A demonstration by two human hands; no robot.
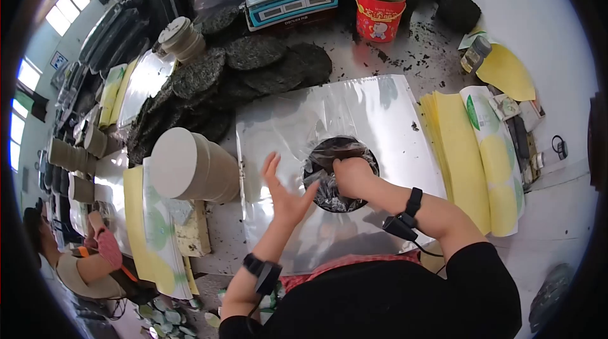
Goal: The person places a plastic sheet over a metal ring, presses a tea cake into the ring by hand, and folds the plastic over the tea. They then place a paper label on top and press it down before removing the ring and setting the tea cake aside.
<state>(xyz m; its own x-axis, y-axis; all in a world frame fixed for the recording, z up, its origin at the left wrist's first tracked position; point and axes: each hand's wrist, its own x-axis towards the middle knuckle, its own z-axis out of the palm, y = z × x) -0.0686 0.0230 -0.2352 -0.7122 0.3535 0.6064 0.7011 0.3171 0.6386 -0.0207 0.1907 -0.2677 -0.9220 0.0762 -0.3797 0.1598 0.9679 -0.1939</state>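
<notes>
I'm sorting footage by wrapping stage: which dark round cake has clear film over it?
The wrapped cake on the silvery sheet, under the right hand. Crinkled clear film covers it, while the bare cakes piled behind have none.

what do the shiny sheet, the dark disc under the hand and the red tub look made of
The sheet: likely thin foil or metallised film, silver, glossy, mirroring light. The dark disc under the right hand: seems pressed dried leaf, matte, rough, inside crinkled clear plastic. The red tub: printed card or plastic, smooth; unclear which.
</notes>
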